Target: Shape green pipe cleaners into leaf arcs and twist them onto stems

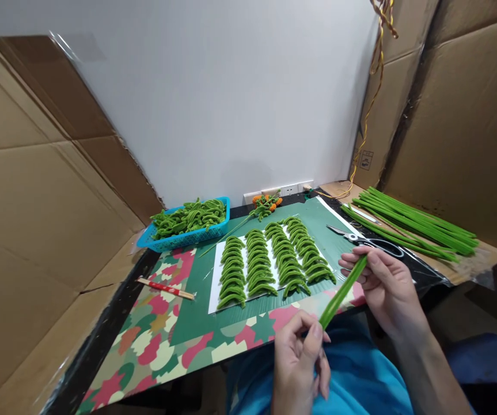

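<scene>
Between my two hands stretches a short bundle of green pipe cleaners (342, 294), slanting up to the right above the table's front edge. My left hand (302, 351) pinches its lower end between thumb and fingers. At the upper end, my right hand (384, 282) grips it with thumb and fingertips. Beyond my hands, curved green pipe-cleaner pieces (259, 268) lie in several neat columns on a white sheet (214, 294). Black-handled scissors (364, 239) rest partly opened just past my right hand.
A blue basket (183, 237) heaped with twisted green pieces stands back left. Long green pipe cleaners (416, 222) lie at right. An orange-and-green flower stem (267, 204) lies near the wall socket (290, 189). Wrapped chopsticks (166, 288) lie left. Cardboard walls (36, 190) flank the table.
</scene>
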### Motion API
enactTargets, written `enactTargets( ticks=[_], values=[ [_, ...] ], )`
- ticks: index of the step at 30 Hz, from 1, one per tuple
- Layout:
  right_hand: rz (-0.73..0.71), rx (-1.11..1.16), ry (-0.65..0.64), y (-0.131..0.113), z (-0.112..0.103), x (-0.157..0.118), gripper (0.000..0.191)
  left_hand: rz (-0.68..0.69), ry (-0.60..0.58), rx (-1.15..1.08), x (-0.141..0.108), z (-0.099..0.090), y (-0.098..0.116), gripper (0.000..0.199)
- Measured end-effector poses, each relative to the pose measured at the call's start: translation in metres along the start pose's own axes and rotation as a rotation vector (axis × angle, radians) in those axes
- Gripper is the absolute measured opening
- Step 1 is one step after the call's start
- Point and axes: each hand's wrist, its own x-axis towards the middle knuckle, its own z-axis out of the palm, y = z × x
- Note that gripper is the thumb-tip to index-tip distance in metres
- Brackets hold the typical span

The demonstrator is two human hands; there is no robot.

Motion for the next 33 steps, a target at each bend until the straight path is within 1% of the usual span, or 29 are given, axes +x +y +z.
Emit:
enactTargets(
  ticks=[3, 8, 10, 13, 15, 17, 19, 21, 22, 23, 25, 27, 28, 29, 30, 33],
  values=[
    [0.012, -0.113, -0.112, -0.003, 0.001, -0.003, 0.023, 0.031, 0.147, 0.109, -0.001, -0.004, 0.016, 0.047],
    [0.027, -0.249, -0.237, -0.008, -0.006, -0.007, 0.014, 0.094, 0.283, 0.278, -0.007, -0.007, 0.039, 0.046],
    [0.060, -0.302, -0.321, -0.012, -0.008, -0.009, 0.014, 0.163, 0.359, 0.375, -0.008, -0.009, 0.046, 0.043],
    [0.157, -0.429, -0.491, -0.018, -0.007, -0.013, 0.017, 0.300, 0.455, 0.500, -0.004, -0.012, 0.053, 0.037],
    [0.209, -0.546, -0.606, -0.020, -0.001, -0.017, 0.020, 0.364, 0.468, 0.549, 0.001, -0.014, 0.056, 0.034],
    [0.224, -0.645, -0.700, -0.020, 0.007, -0.020, 0.017, 0.392, 0.439, 0.584, 0.006, -0.014, 0.057, 0.032],
    [0.202, -0.697, -0.775, -0.017, 0.016, -0.023, 0.014, 0.385, 0.380, 0.587, 0.009, -0.012, 0.057, 0.031],
    [0.153, -0.692, -0.816, -0.013, 0.022, -0.025, 0.013, 0.376, 0.356, 0.551, 0.010, -0.006, 0.056, 0.032],
    [0.123, -0.665, -0.804, -0.009, 0.024, -0.025, 0.014, 0.375, 0.370, 0.512, 0.010, -0.003, 0.055, 0.034],
    [0.095, -0.617, -0.764, -0.006, 0.026, -0.026, 0.016, 0.372, 0.394, 0.456, 0.010, 0.000, 0.053, 0.036],
    [0.041, -0.440, -0.598, 0.002, 0.028, -0.027, 0.017, 0.345, 0.415, 0.288, 0.009, 0.008, 0.051, 0.043],
    [0.004, -0.216, -0.405, 0.008, 0.029, -0.028, 0.014, 0.272, 0.347, 0.077, 0.009, 0.014, 0.050, 0.048],
    [-0.005, -0.126, -0.338, 0.011, 0.030, -0.029, 0.013, 0.228, 0.294, -0.030, 0.009, 0.016, 0.051, 0.050],
    [-0.010, -0.067, -0.300, 0.012, 0.031, -0.031, 0.011, 0.184, 0.240, -0.137, 0.009, 0.018, 0.052, 0.052],
    [-0.005, -0.040, -0.291, 0.013, 0.033, -0.032, 0.011, 0.142, 0.191, -0.242, 0.010, 0.019, 0.053, 0.053],
    [0.017, -0.102, -0.324, 0.013, 0.040, -0.036, 0.011, 0.072, 0.108, -0.479, 0.012, 0.019, 0.056, 0.055]
  ],
)
